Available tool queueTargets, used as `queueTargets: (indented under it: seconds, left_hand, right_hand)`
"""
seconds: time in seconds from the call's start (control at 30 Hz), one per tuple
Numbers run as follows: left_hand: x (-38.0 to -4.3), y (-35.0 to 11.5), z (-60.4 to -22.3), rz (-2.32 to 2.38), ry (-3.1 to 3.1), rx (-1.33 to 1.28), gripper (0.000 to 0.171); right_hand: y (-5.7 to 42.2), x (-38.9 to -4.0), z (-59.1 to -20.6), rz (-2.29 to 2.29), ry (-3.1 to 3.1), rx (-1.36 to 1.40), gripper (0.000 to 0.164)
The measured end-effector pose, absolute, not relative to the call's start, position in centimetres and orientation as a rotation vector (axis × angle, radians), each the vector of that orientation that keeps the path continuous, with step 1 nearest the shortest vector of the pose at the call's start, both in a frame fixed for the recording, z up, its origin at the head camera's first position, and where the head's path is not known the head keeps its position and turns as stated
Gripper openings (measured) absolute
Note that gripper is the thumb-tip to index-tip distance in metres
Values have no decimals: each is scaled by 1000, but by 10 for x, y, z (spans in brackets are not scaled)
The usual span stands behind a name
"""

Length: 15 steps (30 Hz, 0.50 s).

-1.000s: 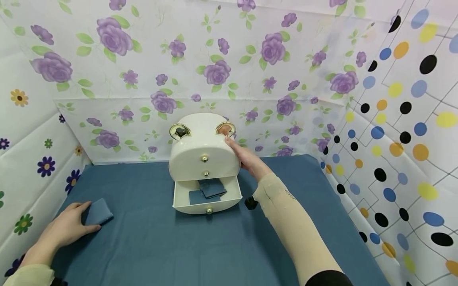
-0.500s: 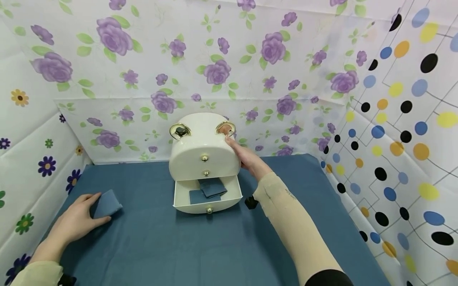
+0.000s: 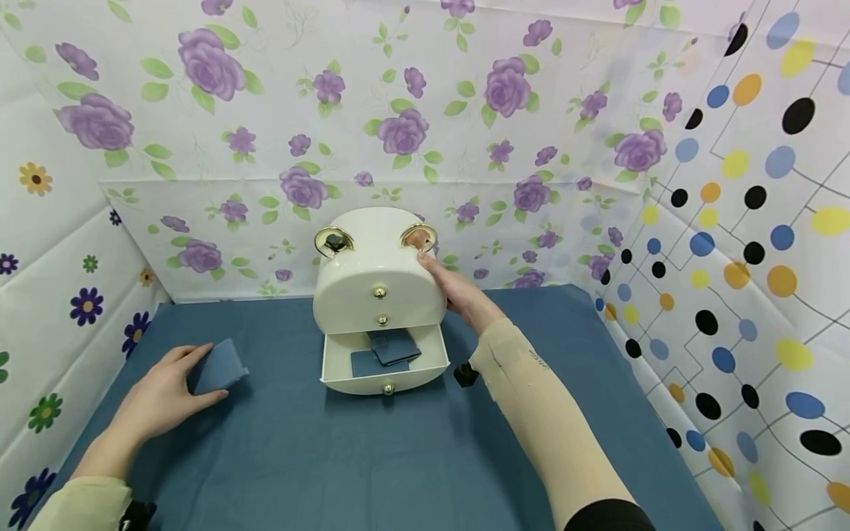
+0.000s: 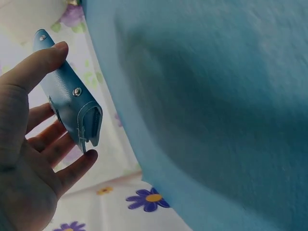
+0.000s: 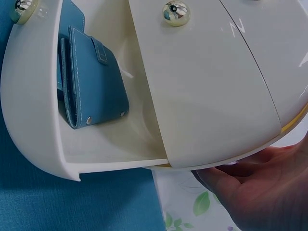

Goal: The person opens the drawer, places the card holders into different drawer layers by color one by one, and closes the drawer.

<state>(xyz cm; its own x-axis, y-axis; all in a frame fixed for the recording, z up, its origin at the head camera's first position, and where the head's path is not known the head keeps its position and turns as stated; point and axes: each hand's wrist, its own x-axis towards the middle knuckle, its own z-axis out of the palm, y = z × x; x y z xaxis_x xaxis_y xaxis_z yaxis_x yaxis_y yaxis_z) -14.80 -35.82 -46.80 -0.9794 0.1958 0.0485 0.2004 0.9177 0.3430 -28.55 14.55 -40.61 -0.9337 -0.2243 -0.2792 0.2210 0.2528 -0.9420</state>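
In the head view my left hand (image 3: 159,391) pinches a small blue wallet (image 3: 220,367) above the left of the table. The left wrist view shows the thumb on one face of this snap-fastened wallet (image 4: 70,91) and fingers behind it. A white drawer box (image 3: 372,295) with gold knobs and two gold-rimmed ears stands at the back middle. Its bottom drawer (image 3: 432,354) is pulled out and contains two blue wallets (image 3: 396,348), one lying partly over the other. My right hand (image 3: 465,295) rests against the box's right side, its fingers partly hidden.
Blue cloth (image 3: 299,457) covers the table. Behind it hangs a rose-patterned sheet (image 3: 265,147), close to the box. A dotted sheet (image 3: 730,243) borders the right side, and a flowered sheet (image 3: 40,324) borders the left.
My left hand has moved to the right and slightly farther back with the wallet, closer to the drawer. The right hand, box and drawer have kept their places.
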Motion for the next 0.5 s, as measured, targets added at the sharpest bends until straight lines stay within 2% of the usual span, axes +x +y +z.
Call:
queueTargets:
  seconds: [0.5]
  left_hand:
    - [-153,-306,-454,-583,-2946,-454,96]
  right_hand:
    - [144,-285,-406,-1726,2176,26,91]
